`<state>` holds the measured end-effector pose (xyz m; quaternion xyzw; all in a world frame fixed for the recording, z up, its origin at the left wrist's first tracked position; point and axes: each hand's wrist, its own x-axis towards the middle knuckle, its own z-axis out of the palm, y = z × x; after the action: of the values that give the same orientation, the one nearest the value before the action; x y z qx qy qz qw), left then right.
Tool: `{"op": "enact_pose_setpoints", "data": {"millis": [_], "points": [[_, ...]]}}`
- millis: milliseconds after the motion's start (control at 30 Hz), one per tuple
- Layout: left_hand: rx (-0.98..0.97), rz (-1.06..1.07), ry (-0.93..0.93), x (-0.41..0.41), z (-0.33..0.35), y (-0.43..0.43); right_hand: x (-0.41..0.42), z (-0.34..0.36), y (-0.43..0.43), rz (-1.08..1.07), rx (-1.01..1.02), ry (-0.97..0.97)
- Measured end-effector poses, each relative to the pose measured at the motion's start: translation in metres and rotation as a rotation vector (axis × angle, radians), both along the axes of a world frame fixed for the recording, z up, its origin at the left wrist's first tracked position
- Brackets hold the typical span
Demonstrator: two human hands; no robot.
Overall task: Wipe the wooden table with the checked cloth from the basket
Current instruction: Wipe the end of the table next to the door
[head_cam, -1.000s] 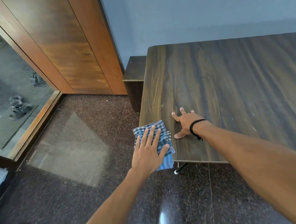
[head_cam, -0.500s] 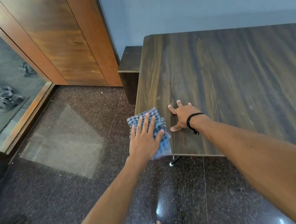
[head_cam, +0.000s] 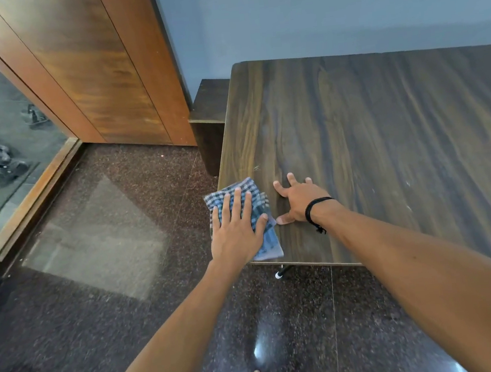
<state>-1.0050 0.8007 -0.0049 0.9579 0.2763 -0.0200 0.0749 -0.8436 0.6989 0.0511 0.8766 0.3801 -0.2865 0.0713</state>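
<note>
Checked cloth (head_cam: 257, 211) pinned flat under left hand (head_cam: 237, 232) at near-left corner of wooden table (head_cam: 385, 141); fingers spread, palm pressed down, nothing gripped. Cloth's left edge overhangs table edge. Right hand (head_cam: 297, 198) braced flat on wood just beside cloth, fingers splayed, empty. Unwiped surface lies ahead and to right. Cloth's long axis runs away from body. Judged: next stroke best pushed forward or rightward, right hand in path.

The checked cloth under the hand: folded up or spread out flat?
Folded: the checked cloth is a small layered pad, edges stacked, pressed under the left hand at the wooden table's corner.
</note>
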Motion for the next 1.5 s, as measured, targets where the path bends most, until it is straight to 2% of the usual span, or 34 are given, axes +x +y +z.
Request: {"op": "enact_pose_setpoints", "data": {"millis": [167,400,500,600,700,900,1033,1133,1233,1400,1500], "points": [[0.009,-0.126,0.006,-0.033,-0.002,-0.016,0.002,-0.003,0.001,0.008,0.009,0.013],[-0.026,0.056,0.004,0.002,0.0,-0.005,0.003,0.002,0.003,0.045,-0.016,0.011],[-0.082,-0.024,0.008,-0.024,0.0,-0.039,0.013,0.014,-0.007,0.132,-0.078,0.008],[-0.054,-0.066,0.023,-0.038,-0.007,-0.069,0.038,0.025,-0.019,0.191,-0.143,-0.017],[-0.043,-0.104,0.002,-0.018,-0.009,-0.08,0.065,0.025,-0.028,0.183,-0.113,-0.028],[-0.108,-0.398,0.017,0.03,0.002,-0.113,0.104,0.026,-0.043,0.118,-0.117,-0.085],[-0.103,-0.441,-0.062,0.033,-0.003,-0.089,0.107,0.02,-0.048,0.055,-0.11,-0.033],[-0.094,-0.319,0.03,0.06,0.002,-0.049,0.11,0.019,-0.052,0.044,-0.099,0.012],[-0.048,-0.201,0.028,0.094,0.009,-0.007,0.11,0.019,-0.051,0.024,-0.101,0.035],[-0.075,-0.396,0.008,0.074,0.014,-0.008,0.107,0.017,-0.053,0.015,-0.075,0.058],[-0.091,-0.423,-0.008,0.081,0.009,0.002,0.11,0.014,-0.052,-0.009,-0.058,0.064]]}}
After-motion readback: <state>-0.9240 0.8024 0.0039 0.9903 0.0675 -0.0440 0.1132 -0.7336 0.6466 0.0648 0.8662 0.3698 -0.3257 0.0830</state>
